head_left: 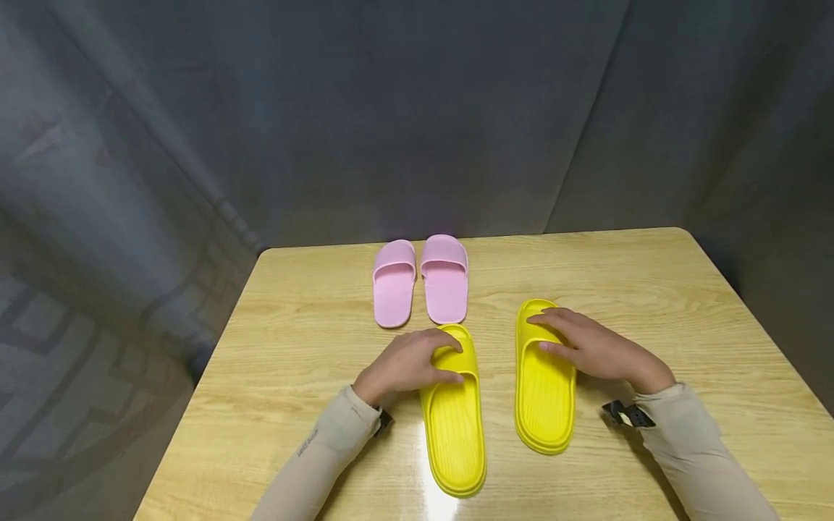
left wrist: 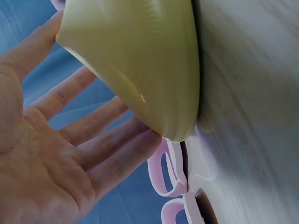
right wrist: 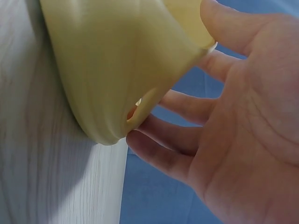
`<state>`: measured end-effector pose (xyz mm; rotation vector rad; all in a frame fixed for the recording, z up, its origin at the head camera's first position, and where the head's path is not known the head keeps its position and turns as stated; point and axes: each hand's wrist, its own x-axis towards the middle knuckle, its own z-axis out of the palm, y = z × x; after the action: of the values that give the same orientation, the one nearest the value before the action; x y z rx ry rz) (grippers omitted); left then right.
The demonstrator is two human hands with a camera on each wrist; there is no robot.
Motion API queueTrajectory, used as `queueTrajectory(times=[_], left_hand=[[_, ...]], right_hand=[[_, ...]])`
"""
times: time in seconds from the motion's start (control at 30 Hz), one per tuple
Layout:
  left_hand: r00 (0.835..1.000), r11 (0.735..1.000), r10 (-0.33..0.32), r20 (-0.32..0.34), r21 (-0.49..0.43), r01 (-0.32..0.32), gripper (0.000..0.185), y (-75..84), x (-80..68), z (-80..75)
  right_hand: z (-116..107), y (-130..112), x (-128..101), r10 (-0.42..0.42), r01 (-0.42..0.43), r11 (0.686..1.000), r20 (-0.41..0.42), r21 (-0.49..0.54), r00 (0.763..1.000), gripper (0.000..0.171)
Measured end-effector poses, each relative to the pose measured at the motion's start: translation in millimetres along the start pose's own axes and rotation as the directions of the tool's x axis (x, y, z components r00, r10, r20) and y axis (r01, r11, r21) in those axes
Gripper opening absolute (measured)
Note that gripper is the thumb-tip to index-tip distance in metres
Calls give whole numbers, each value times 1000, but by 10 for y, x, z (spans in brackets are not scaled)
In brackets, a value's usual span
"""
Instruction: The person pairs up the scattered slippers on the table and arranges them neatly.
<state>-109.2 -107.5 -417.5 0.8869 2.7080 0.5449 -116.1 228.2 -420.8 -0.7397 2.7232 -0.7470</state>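
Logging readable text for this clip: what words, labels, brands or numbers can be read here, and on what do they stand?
Left sleeve: a small dark print near the forearm, too small and blurred to read.
Yellow slippers, pink slippers, wooden table: no text, brand or number visible.
Wrist views: no text visible.
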Motion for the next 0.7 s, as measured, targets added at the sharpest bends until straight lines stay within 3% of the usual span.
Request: queueTrajectory(times=[0.33, 0.57, 0.7], left_hand=[[1000, 1000, 1, 5, -7, -1, 50, 47, 2, 19], [1000, 1000, 3, 7, -14, -3, 50, 83, 2, 34], [1000, 1000, 8, 3, -8, -8, 51, 89, 3, 40]], right_hand=[[35, -92, 17, 12, -12, 1000, 9, -12, 1000, 51], [24, -188, -19, 69, -70, 998, 87, 6, 994, 54], [35, -205, -27, 49, -49, 999, 94, 3, 994, 51]])
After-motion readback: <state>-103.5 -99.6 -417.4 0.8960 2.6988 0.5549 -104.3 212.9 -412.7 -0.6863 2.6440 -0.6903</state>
